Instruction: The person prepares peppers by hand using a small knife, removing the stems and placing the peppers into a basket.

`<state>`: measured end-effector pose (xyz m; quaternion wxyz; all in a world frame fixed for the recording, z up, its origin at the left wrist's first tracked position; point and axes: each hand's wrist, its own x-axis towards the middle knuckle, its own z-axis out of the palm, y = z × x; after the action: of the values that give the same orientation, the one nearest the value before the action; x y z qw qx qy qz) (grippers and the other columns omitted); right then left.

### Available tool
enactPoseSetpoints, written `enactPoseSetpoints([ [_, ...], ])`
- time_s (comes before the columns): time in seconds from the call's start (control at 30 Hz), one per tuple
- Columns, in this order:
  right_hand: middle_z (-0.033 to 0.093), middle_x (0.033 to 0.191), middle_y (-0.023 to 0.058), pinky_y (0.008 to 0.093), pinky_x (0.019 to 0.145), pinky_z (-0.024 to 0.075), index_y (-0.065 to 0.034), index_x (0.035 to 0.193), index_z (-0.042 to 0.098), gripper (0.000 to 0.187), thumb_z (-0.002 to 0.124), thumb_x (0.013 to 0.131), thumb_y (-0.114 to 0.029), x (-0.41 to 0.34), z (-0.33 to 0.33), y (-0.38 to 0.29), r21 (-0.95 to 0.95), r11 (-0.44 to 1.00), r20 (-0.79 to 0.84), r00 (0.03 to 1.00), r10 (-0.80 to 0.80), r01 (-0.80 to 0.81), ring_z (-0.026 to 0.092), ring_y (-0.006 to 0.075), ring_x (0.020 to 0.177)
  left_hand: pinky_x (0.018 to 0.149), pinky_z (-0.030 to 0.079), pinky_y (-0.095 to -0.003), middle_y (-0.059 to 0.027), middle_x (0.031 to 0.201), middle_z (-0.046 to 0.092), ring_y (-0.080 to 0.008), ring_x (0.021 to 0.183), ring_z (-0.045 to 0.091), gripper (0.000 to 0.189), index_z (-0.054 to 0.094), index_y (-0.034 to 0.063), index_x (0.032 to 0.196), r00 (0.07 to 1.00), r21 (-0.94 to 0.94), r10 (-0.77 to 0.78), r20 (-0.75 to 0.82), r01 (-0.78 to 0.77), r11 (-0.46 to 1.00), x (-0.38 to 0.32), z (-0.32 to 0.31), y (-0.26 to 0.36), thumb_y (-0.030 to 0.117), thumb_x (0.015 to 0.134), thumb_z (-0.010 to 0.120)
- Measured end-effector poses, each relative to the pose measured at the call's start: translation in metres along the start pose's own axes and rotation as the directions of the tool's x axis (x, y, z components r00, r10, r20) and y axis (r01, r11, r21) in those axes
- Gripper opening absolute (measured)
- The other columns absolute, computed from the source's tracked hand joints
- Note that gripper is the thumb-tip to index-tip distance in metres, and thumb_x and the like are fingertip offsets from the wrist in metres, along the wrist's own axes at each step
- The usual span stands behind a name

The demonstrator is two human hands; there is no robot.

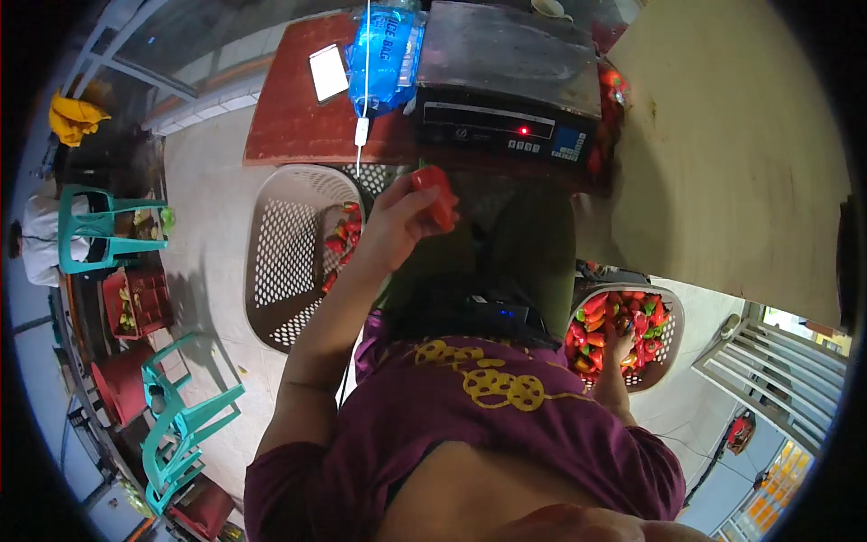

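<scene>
My left hand (399, 220) is raised in front of my lap and grips a red bell pepper (437, 196). Below it on the left stands a light perforated plastic basket (284, 234), with several red peppers (345, 234) at its right side. On my other side, my right hand (618, 345) reaches into a second perforated basket (667, 362). Red peppers (593, 332), a few of them partly green or orange, fill that basket around my fingers. Whether those fingers hold a pepper is too small to make out.
Ahead, a digital scale (508, 101) sits on a reddish table (291, 115) beside a blue plastic bag pack (386, 61) and a phone (328, 73). A pale board (731, 156) stands at right. Green plastic chairs (169, 420), a red crate (139, 305) and a seated person (44, 237) are at left.
</scene>
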<state>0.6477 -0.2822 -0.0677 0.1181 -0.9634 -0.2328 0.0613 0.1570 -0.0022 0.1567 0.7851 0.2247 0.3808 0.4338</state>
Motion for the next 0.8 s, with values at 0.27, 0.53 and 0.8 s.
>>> enactPoseSetpoints([
  [0.27,0.063,0.08,0.0156,0.0416,0.069,0.0463,-0.0048,0.087,0.063,0.042,0.069,0.061,-0.037,0.031,-0.002,0.027,-0.009,0.999,0.049,0.998,0.032,-0.032,0.061,0.0318,0.076,0.075,0.05,-0.0367,-0.019,0.107,0.054,-0.0267,0.092,0.058,0.04,0.04,0.0019,0.119,0.987,0.12,0.103,0.125,-0.118,0.986,-0.008,0.011,0.006,0.021,0.086,0.052],
  [0.53,0.058,0.06,0.0091,0.0346,0.055,0.0456,0.0013,0.082,0.061,0.04,0.062,0.073,-0.038,0.019,-0.026,0.064,0.066,0.991,0.008,0.993,-0.121,0.12,0.059,0.0217,0.059,0.075,0.05,-0.0362,-0.0206,0.112,0.05,-0.0241,0.092,0.057,0.04,0.034,0.0056,0.125,0.964,-0.305,0.087,0.252,-0.006,0.952,-0.011,-0.009,0.012,0.023,0.091,0.042],
  [0.8,0.064,0.085,0.0065,0.028,0.066,0.0469,-0.0012,0.1,0.059,0.025,0.061,0.079,-0.016,-0.092,-0.171,-0.242,0.509,0.689,0.15,0.736,-0.661,0.515,0.058,0.0142,0.072,0.063,0.048,-0.0297,-0.0191,0.113,0.049,-0.0215,0.083,0.056,0.045,0.036,0.0061,0.125,0.943,-0.518,0.151,0.296,0.026,0.855,-0.009,-0.01,0.036,0.03,0.088,0.046],
])
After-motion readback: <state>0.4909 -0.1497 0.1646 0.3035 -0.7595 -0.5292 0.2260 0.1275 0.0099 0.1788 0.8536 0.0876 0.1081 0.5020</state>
